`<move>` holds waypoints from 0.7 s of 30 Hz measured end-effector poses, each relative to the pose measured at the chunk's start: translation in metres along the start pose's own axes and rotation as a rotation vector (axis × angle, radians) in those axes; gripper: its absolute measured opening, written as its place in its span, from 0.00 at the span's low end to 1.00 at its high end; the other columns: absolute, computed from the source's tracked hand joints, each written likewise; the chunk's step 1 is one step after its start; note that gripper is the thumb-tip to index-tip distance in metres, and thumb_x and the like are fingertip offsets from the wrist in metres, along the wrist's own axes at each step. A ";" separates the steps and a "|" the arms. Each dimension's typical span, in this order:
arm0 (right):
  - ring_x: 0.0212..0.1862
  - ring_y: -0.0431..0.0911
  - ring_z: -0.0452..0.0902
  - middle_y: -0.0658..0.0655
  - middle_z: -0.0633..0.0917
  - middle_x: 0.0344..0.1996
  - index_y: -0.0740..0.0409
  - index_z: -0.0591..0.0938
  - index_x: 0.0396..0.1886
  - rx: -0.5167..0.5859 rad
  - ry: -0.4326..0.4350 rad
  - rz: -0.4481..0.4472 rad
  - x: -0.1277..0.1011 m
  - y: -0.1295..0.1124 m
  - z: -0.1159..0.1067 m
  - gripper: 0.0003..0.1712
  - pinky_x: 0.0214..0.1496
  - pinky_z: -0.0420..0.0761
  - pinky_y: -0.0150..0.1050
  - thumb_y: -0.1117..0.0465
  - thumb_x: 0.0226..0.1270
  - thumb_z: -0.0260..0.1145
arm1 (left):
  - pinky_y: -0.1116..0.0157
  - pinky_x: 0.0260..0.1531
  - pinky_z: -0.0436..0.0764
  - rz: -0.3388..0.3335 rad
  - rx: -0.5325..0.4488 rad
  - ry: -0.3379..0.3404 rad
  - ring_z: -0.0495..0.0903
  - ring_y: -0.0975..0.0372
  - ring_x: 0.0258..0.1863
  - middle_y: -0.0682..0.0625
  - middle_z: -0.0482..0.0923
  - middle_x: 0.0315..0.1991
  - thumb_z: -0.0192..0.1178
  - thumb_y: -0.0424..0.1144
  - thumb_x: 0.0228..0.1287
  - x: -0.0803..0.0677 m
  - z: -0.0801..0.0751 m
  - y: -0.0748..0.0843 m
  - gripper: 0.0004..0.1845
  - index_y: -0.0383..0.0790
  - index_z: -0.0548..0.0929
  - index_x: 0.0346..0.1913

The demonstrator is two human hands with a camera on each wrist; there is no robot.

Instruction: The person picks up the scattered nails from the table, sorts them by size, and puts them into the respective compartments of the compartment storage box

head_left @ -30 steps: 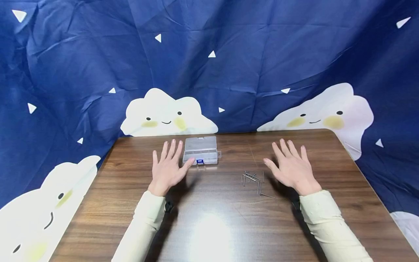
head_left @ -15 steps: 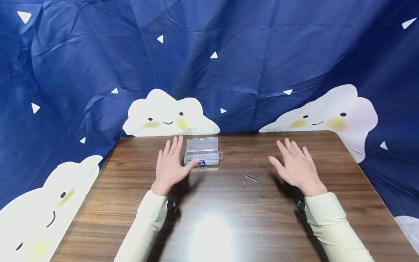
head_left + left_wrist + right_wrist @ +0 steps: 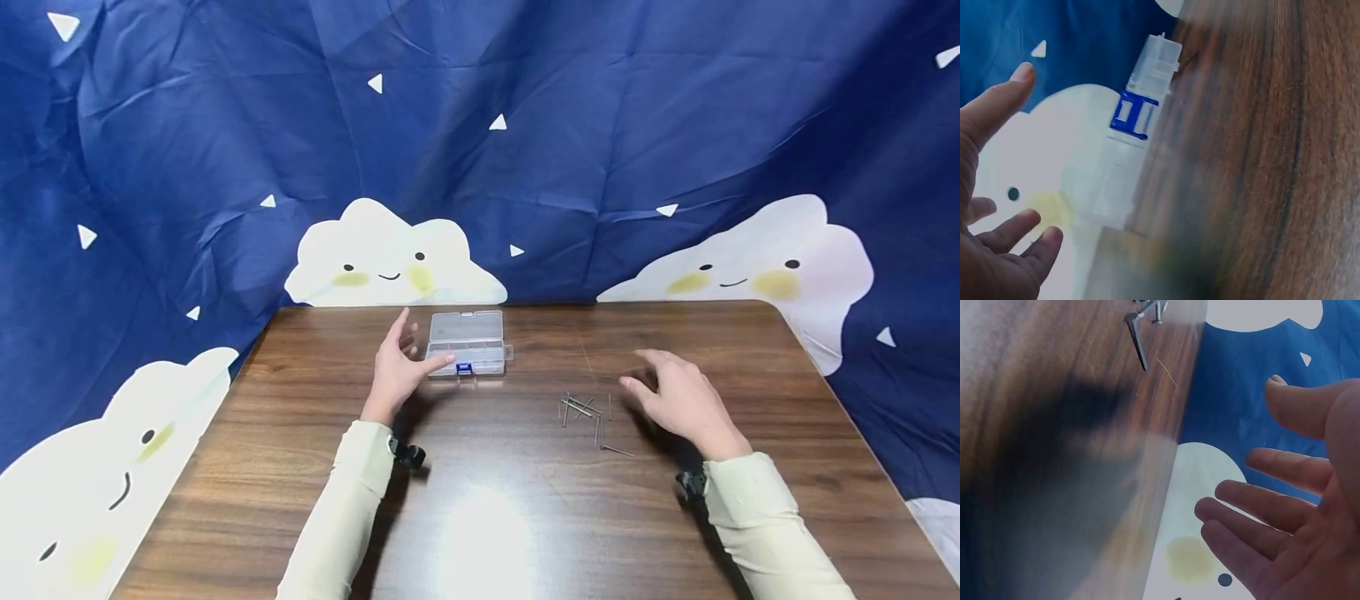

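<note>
A small clear plastic box (image 3: 468, 340) with a blue latch (image 3: 465, 368) lies closed at the back of the wooden table (image 3: 487, 517). My left hand (image 3: 396, 371) hovers just left of it, turned on edge with fingers spread and the thumb reaching toward the box's front left corner. The left wrist view shows the box (image 3: 1129, 162) and latch (image 3: 1134, 116) beyond the bare left hand (image 3: 985, 125). Several loose nails (image 3: 585, 412) lie scattered right of centre. My right hand (image 3: 678, 398) floats just right of them, fingers relaxed, holding nothing. The right wrist view shows the open palm (image 3: 1310, 544) and the nails (image 3: 1141, 331).
A blue cloth backdrop (image 3: 525, 150) with white cloud faces hangs close behind the table's far edge and wraps both sides. Bright glare sits on the near middle of the tabletop (image 3: 487, 533). Small dark wrist cameras (image 3: 408, 455) sit at both cuffs.
Both hands have lifted off the tabletop. The left hand turned on edge and drew closer to the box; the right hand's fingers loosened and tipped toward the nails.
</note>
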State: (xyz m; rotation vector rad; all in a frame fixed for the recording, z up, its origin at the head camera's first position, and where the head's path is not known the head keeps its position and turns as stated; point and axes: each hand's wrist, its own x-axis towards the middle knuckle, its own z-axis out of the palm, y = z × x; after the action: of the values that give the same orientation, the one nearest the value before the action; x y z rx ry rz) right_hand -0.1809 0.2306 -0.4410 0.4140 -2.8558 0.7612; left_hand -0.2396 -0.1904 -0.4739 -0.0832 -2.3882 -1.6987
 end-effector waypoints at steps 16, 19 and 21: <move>0.36 0.45 0.81 0.52 0.86 0.34 0.67 0.83 0.52 0.093 -0.018 0.030 -0.014 -0.003 0.003 0.21 0.41 0.80 0.47 0.56 0.68 0.70 | 0.54 0.55 0.78 -0.111 0.096 0.010 0.80 0.47 0.53 0.33 0.79 0.58 0.86 0.40 0.36 0.012 0.020 -0.021 0.54 0.32 0.71 0.71; 0.34 0.43 0.79 0.50 0.85 0.33 0.65 0.84 0.50 0.089 -0.032 0.034 -0.018 -0.001 0.007 0.19 0.39 0.79 0.45 0.56 0.66 0.71 | 0.55 0.53 0.80 -0.109 0.117 0.019 0.83 0.48 0.50 0.34 0.81 0.55 0.87 0.38 0.35 0.011 0.017 -0.022 0.53 0.31 0.73 0.69; 0.33 0.42 0.78 0.49 0.84 0.31 0.64 0.84 0.48 0.084 -0.041 0.039 -0.022 0.000 0.009 0.18 0.38 0.78 0.45 0.56 0.65 0.72 | 0.56 0.51 0.81 -0.102 0.130 0.010 0.84 0.49 0.48 0.35 0.82 0.54 0.87 0.37 0.33 0.012 0.016 -0.023 0.52 0.30 0.74 0.68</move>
State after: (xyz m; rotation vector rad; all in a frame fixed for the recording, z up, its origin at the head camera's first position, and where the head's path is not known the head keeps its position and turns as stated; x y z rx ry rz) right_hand -0.1610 0.2308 -0.4540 0.3900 -2.8857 0.8920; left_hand -0.2568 -0.1842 -0.4974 0.0677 -2.5283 -1.5759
